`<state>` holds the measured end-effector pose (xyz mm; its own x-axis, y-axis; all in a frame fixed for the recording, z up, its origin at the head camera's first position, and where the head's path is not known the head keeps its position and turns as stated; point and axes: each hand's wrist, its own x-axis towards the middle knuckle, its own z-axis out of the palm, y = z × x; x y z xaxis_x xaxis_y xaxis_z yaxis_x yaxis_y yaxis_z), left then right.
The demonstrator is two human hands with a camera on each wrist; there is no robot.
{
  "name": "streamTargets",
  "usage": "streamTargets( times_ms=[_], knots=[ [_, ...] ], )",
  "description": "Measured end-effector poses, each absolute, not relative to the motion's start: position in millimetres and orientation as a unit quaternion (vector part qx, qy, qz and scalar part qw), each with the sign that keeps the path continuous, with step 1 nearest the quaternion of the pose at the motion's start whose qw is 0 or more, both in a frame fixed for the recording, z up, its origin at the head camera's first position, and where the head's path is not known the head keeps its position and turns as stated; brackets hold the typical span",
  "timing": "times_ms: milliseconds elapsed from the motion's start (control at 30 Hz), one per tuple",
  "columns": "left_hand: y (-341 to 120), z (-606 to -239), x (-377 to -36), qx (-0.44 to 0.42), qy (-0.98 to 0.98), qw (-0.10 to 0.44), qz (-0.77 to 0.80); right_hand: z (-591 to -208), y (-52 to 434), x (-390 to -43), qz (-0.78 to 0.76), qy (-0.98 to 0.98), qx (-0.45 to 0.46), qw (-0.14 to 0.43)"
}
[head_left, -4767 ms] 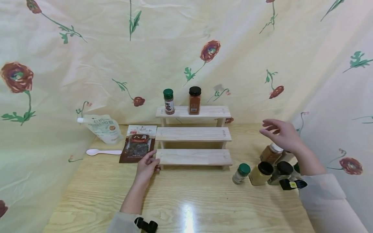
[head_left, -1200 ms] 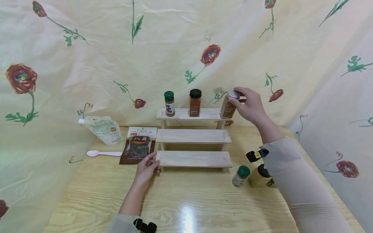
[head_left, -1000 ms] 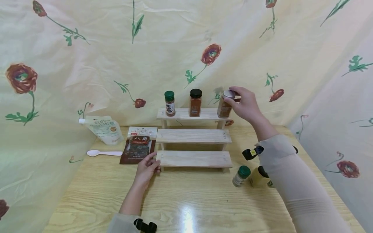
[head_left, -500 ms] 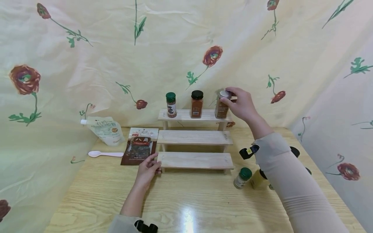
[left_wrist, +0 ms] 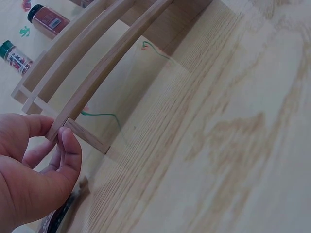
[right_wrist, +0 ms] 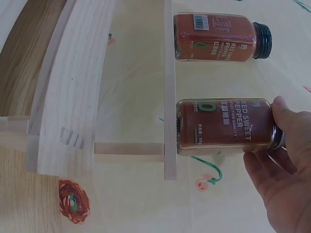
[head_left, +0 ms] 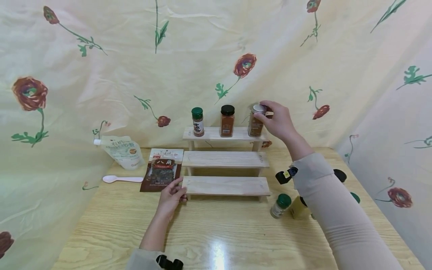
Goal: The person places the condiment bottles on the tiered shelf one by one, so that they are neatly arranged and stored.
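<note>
My right hand [head_left: 280, 120] grips a glass spice jar [head_left: 255, 128] by its silver lid. The jar stands upright at the right end of the top step of a three-step wooden shelf rack [head_left: 226, 185]. Its label reads "Red Sweet Pepper" in the right wrist view, where fingers and thumb close round the lid end of the jar [right_wrist: 223, 127]. On the same step are a black-capped red spice jar [head_left: 227, 124] and a smaller green-capped jar [head_left: 198, 123]. My left hand [head_left: 170, 198] pinches the left end of the lowest board [left_wrist: 97, 82] between thumb and fingers.
Left of the rack lie a brown star anise packet [head_left: 162, 170], a white spoon [head_left: 123, 179] and a spouted pouch [head_left: 123, 152]. To the right stand a green-capped jar [head_left: 281, 206] and a yellow jar [head_left: 300, 209]; more jars are partly hidden by my right sleeve.
My right hand, empty above the right-hand jars at first, has brought the silver-lidded jar to the top step, then moved it slightly left along it. My left hand stays at the lowest board.
</note>
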<state>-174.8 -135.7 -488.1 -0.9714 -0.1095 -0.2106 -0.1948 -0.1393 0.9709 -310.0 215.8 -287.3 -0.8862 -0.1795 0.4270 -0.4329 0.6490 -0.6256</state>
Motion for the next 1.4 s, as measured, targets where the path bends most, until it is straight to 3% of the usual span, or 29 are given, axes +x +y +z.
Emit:
streamTargets(
  times_ms=[267,967,1400],
  knots=[
    [-135.2,-488.4,-175.8,-0.117,0.654,0.026,0.747,-290.2,221.1,-305.7,0.388,-0.894,0.163,0.155],
    [-135.2,-485.1,-174.2,-0.12,0.655,0.028,0.745,-312.3,296.7,-235.1,0.321,-0.901,0.178,0.229],
    [-134.7,-483.6,-172.7,-0.12,0.655,0.036,0.745,-327.2,331.6,-206.2,0.274,-0.923,0.183,0.199]
  ],
)
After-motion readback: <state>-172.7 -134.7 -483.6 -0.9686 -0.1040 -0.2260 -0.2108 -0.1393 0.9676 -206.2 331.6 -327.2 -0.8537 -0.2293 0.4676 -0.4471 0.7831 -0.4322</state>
